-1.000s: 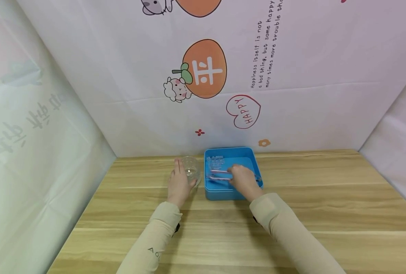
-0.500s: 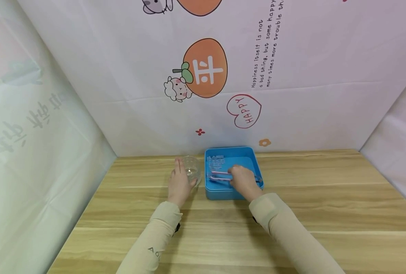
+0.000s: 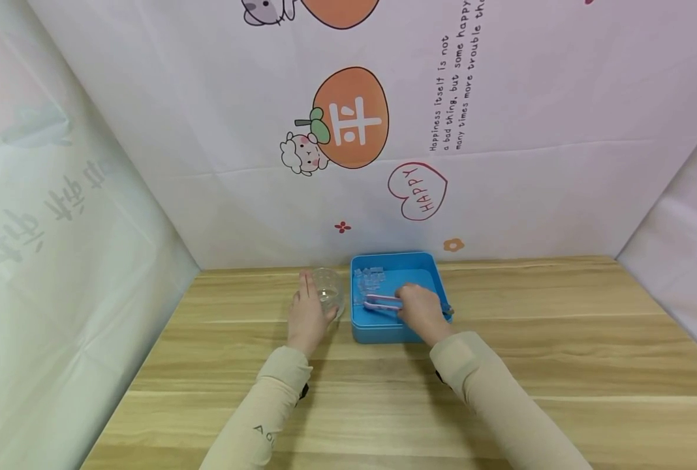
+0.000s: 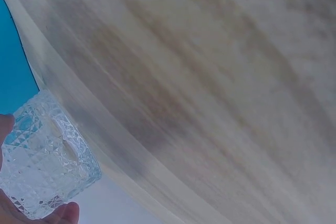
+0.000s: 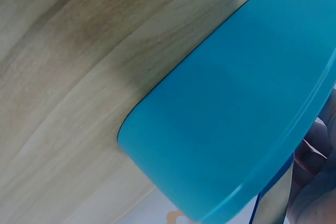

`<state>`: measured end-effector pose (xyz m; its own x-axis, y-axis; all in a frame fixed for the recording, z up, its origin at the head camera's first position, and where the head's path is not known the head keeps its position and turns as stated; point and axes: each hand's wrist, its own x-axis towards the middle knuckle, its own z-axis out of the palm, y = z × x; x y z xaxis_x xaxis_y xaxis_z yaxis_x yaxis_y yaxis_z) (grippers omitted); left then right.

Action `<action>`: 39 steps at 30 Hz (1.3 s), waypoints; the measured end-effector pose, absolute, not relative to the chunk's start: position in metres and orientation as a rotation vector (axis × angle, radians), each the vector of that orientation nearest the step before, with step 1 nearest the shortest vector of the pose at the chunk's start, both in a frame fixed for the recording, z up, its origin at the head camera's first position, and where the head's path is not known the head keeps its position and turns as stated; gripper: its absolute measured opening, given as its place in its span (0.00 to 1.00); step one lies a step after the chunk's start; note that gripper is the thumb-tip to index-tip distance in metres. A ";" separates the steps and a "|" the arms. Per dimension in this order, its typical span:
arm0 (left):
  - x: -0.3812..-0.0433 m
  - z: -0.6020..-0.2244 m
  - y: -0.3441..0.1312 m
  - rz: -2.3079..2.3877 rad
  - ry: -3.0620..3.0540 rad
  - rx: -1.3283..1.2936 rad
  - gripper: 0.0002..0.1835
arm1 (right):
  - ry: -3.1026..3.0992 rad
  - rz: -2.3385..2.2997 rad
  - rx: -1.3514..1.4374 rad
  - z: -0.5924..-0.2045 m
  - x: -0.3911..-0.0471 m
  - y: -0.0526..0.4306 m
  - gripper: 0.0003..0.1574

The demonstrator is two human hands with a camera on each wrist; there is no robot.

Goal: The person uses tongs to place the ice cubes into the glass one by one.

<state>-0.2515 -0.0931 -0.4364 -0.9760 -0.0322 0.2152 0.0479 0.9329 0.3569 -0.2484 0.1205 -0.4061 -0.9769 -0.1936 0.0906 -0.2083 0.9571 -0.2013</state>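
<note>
My left hand (image 3: 307, 316) grips a clear glass (image 3: 331, 294) standing to the left of the blue box. In the left wrist view, thumb and fingers lie on opposite sides of the glass's diamond-patterned wall (image 4: 44, 156). My right hand (image 3: 421, 313) holds tongs (image 3: 385, 298) with pink-edged arms over the open blue box (image 3: 378, 335). Several clear cubes (image 3: 373, 279) lie at the box's left side. Whether the tong tips hold a cube, I cannot tell. The right wrist view shows the box's outer wall (image 5: 220, 108) and the tongs' metallic end (image 5: 275, 195) beside my fingers.
Box and glass stand close together near the back of the wood-grain table (image 3: 360, 405). A white printed backdrop (image 3: 254, 215) rises right behind them. Further white sheets hang at the left (image 3: 78, 274) and right (image 3: 689, 215).
The tongs' arms have come closer together, and their tips have shifted slightly right inside the box. My right hand has moved a little right with them. The left hand stays on the glass.
</note>
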 end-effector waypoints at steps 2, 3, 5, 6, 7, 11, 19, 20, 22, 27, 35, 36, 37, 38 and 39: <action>-0.251 -0.436 -0.093 -0.544 -2.877 -0.011 0.52 | -3.050 0.321 0.298 -0.405 -0.248 0.121 0.17; -0.250 -0.436 -0.093 -0.542 -2.875 -0.013 0.52 | -3.057 0.320 0.291 -0.405 -0.248 0.122 0.18; -0.250 -0.436 -0.094 -0.544 -2.870 -0.019 0.52 | -3.057 0.326 0.287 -0.404 -0.248 0.123 0.18; -0.249 -0.436 -0.094 -0.544 -2.865 -0.022 0.52 | -3.055 0.330 0.288 -0.404 -0.248 0.124 0.18; -0.249 -0.436 -0.094 -0.548 -2.865 -0.020 0.52 | -3.050 0.331 0.293 -0.404 -0.247 0.125 0.18; -0.250 -0.438 -0.095 -0.552 -2.853 -0.022 0.52 | -3.018 0.351 0.308 -0.403 -0.247 0.129 0.17; -0.251 -0.437 -0.093 -0.539 -2.874 -0.024 0.51 | -2.953 0.396 0.325 -0.402 -0.247 0.133 0.17; -0.252 -0.437 -0.093 -0.535 -2.876 -0.025 0.51 | -2.943 0.399 0.323 -0.402 -0.247 0.134 0.17; -0.252 -0.437 -0.093 -0.531 -2.877 -0.028 0.51 | -2.925 0.409 0.315 -0.402 -0.247 0.134 0.17; -0.252 -0.437 -0.093 -0.521 -2.877 -0.032 0.51 | -2.863 0.447 0.301 -0.397 -0.247 0.135 0.19; -0.252 -0.435 -0.093 -0.510 -2.874 -0.041 0.52 | -2.840 0.466 0.304 -0.382 -0.246 0.128 0.21; -0.252 -0.435 -0.093 -0.511 -2.874 -0.040 0.52 | -2.843 0.460 0.307 -0.380 -0.246 0.127 0.21; -0.251 -0.435 -0.093 -0.508 -2.873 -0.041 0.52 | -2.844 0.458 0.307 -0.379 -0.246 0.126 0.21; -0.251 -0.435 -0.093 -0.509 -2.874 -0.041 0.52 | -2.843 0.460 0.307 -0.377 -0.245 0.124 0.20; -0.251 -0.435 -0.093 -0.505 -2.876 -0.040 0.52 | -2.843 0.459 0.308 -0.375 -0.244 0.123 0.21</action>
<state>-0.2510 -0.0929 -0.4346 -0.9752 -0.0114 0.2209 0.0646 0.9404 0.3337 -0.2443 0.1230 -0.3754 -0.9477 -0.1670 0.2720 -0.2441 0.9282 -0.2807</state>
